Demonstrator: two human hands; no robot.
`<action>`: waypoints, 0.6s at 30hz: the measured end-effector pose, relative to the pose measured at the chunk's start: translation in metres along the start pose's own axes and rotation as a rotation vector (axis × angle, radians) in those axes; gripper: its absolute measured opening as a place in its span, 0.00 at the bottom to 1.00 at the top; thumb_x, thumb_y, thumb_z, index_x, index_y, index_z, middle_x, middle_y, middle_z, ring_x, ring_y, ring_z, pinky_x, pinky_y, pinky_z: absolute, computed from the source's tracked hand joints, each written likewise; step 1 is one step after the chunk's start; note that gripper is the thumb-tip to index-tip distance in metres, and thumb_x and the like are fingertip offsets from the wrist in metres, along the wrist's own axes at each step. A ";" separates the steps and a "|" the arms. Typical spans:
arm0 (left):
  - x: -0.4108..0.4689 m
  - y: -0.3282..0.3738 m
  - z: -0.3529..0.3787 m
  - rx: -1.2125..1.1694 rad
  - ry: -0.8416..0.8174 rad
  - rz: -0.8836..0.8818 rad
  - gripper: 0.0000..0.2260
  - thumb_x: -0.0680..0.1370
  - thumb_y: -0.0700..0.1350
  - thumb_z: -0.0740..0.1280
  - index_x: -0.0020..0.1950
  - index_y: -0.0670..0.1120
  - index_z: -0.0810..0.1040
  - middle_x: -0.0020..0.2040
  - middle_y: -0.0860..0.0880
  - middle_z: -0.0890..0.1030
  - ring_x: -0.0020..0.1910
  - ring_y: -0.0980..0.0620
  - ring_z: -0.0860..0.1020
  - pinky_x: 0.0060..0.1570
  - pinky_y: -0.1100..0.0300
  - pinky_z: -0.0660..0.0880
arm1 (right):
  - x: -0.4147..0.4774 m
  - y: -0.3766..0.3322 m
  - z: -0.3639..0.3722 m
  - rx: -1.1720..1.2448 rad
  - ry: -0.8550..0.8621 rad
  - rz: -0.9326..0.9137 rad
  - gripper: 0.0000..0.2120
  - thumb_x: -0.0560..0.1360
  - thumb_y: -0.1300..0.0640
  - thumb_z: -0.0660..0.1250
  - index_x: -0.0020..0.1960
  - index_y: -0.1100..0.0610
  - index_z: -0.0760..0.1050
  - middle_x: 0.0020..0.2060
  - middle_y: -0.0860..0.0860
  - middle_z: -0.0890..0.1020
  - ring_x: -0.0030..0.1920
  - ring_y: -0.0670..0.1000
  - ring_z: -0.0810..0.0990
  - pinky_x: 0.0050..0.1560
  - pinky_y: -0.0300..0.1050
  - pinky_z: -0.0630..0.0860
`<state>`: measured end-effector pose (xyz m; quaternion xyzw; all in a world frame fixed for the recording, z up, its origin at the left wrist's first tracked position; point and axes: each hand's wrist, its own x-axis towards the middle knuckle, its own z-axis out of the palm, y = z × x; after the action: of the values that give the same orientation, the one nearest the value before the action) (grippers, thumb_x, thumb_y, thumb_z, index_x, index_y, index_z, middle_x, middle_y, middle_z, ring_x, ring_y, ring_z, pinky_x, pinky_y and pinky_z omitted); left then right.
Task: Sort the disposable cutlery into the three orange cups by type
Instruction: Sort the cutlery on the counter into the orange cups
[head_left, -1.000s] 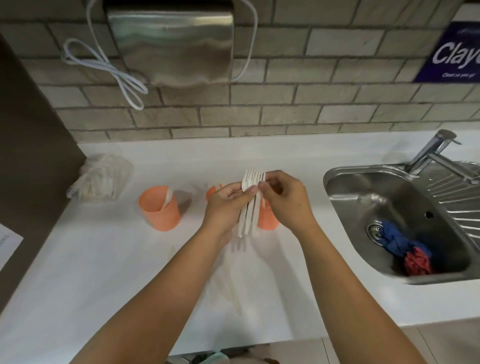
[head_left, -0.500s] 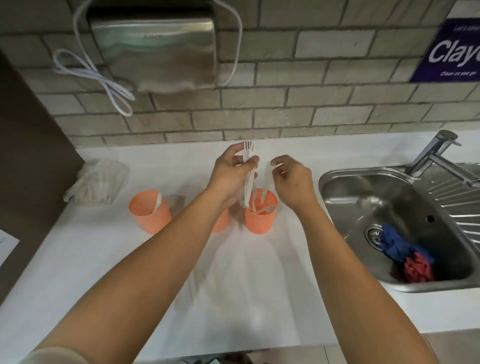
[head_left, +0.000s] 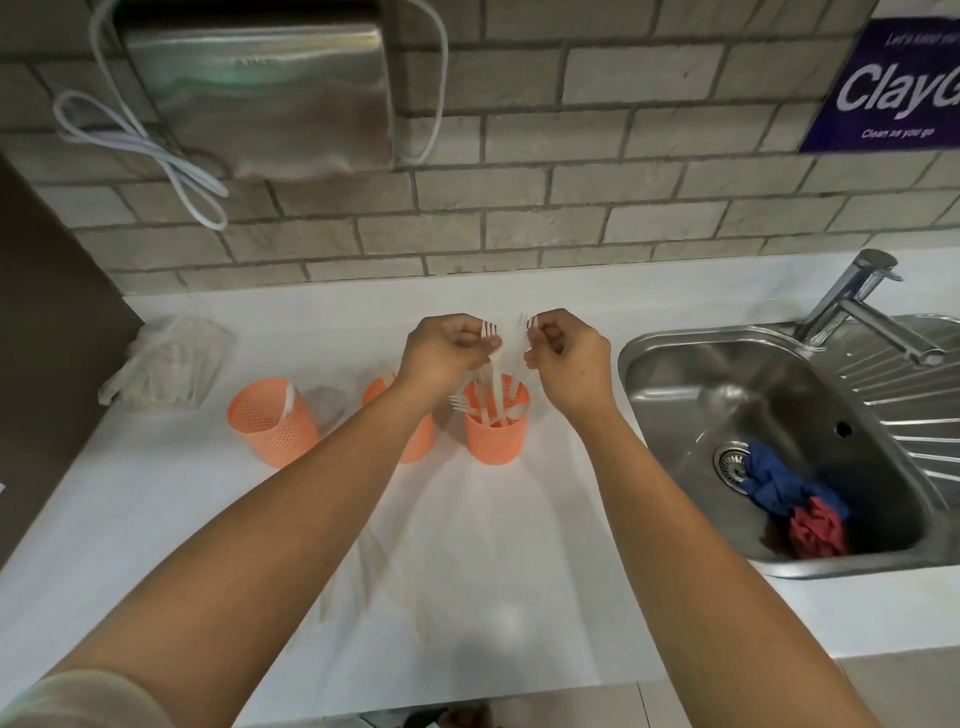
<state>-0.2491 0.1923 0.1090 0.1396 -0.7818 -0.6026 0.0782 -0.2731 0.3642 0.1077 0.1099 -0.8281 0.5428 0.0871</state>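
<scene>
— White table (head_left: 156, 519), near edge: first entry?
— Loose cutlery (head_left: 395, 566), pale, blurred; type unreadable.
— Next back?
— Orange cups, three, in a row. Left cup (head_left: 270, 431): one white piece (head_left: 289, 402). Middle cup (head_left: 415, 449): half behind the forearm. Right cup (head_left: 496, 441): forks (head_left: 458, 403), at 6 o'clock below both hands.
— Hands?
— Left hand (head_left: 447, 353) pinches one fork (head_left: 489, 331); right hand (head_left: 569, 358) pinches a second fork (head_left: 529, 323). Tines up.
— Beyond?
— Sink (head_left: 675, 374) at 3 o'clock, cloths (head_left: 795, 499) inside. Plastic bag (head_left: 166, 364) at 9 o'clock.
</scene>
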 end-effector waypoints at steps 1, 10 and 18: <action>0.000 -0.001 -0.001 0.076 0.027 0.037 0.04 0.74 0.43 0.79 0.43 0.49 0.85 0.41 0.49 0.87 0.44 0.47 0.86 0.55 0.56 0.82 | 0.000 0.004 0.000 -0.016 0.001 0.008 0.05 0.80 0.62 0.66 0.48 0.56 0.79 0.35 0.51 0.84 0.37 0.53 0.85 0.43 0.51 0.82; -0.018 -0.021 -0.021 0.615 0.050 0.263 0.19 0.76 0.48 0.75 0.67 0.51 0.79 0.61 0.49 0.82 0.60 0.48 0.79 0.62 0.52 0.76 | -0.009 0.023 0.017 -0.432 -0.150 -0.069 0.21 0.75 0.65 0.63 0.66 0.56 0.79 0.64 0.56 0.78 0.61 0.62 0.75 0.62 0.41 0.65; -0.064 0.003 -0.055 0.388 0.341 0.342 0.09 0.82 0.49 0.68 0.61 0.52 0.81 0.58 0.54 0.79 0.55 0.56 0.79 0.53 0.60 0.74 | -0.045 -0.014 0.017 -0.181 0.085 -0.285 0.16 0.75 0.63 0.63 0.60 0.53 0.80 0.56 0.53 0.75 0.56 0.53 0.69 0.56 0.28 0.60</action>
<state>-0.1726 0.1624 0.1292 0.1172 -0.8701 -0.3880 0.2804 -0.2261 0.3475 0.1014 0.1949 -0.8452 0.4524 0.2075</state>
